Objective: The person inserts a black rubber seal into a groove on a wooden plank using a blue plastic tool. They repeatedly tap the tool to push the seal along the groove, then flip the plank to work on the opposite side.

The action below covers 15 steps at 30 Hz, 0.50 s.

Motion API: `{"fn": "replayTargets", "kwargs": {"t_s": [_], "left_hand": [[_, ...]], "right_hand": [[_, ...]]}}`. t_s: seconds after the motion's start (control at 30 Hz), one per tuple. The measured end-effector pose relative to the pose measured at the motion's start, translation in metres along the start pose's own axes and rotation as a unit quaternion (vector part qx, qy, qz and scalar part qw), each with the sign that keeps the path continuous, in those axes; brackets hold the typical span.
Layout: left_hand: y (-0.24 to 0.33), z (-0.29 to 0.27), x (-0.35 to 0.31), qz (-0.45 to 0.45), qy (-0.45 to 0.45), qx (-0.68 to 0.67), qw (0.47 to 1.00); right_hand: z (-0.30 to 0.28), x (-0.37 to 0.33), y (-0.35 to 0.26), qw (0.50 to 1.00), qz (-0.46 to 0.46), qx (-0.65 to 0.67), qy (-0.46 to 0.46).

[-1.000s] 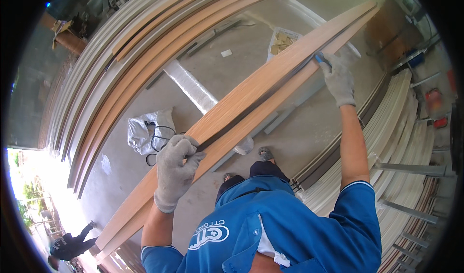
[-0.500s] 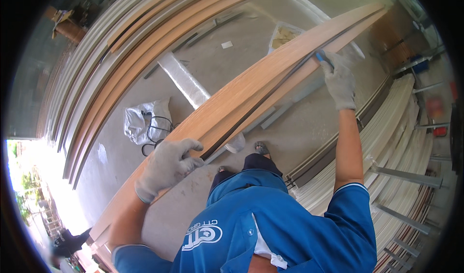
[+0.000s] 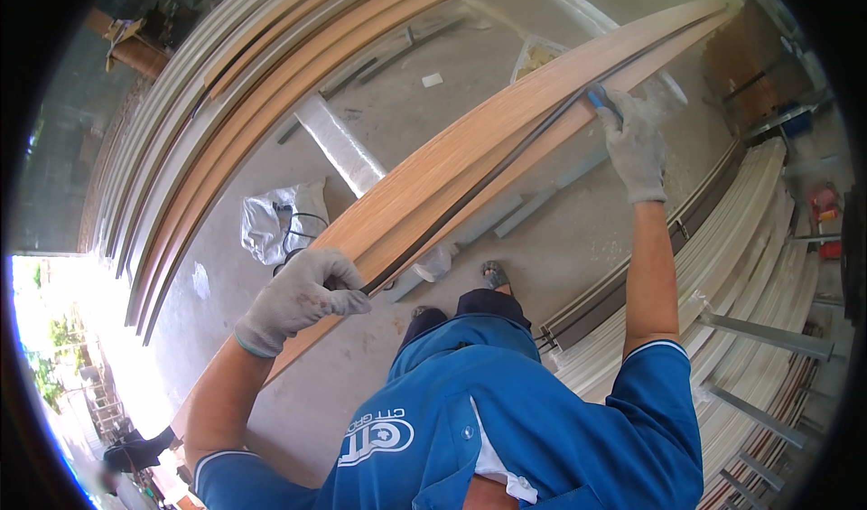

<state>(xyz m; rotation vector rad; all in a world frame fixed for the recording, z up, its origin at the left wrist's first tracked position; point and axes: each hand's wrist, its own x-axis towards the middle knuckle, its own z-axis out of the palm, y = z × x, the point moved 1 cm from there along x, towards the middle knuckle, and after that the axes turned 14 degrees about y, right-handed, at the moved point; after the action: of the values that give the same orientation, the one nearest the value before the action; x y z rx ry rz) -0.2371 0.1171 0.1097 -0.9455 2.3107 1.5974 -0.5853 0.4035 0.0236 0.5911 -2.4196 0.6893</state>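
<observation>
A long wood-grain profile runs diagonally in front of me, with a black strip lying along its step. Both hands wear grey gloves. At the near end of the strip, my left hand is closed, thumb and fingers pinching the strip over the profile. Farther along and to the right, my right hand grips a small blue tool, its tip against the strip. The glove hides most of this tool, so its exact kind cannot be made out.
Several long curved-looking profiles are stacked at left. Pale wrapped profiles rest on metal rack arms at right. On the floor lie a silvery bag, a plastic-wrapped bar and grey metal pieces.
My left hand has closed from a looser, spread-finger pose onto the end of the black strip. My right hand and the blue tool have barely moved.
</observation>
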Motion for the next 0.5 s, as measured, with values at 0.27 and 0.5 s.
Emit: {"fn": "replayTargets", "kwargs": {"t_s": [0.27, 0.5], "left_hand": [[-0.016, 0.014, -0.005, 0.24, 0.195, 0.302, 0.902], [-0.043, 0.014, 0.003, 0.238, 0.209, 0.18, 0.931]], "right_hand": [[0.0, 0.008, 0.004, 0.997, 0.01, -0.073, 0.002], [-0.002, 0.03, -0.004, 0.99, 0.067, -0.12, -0.032]]}}
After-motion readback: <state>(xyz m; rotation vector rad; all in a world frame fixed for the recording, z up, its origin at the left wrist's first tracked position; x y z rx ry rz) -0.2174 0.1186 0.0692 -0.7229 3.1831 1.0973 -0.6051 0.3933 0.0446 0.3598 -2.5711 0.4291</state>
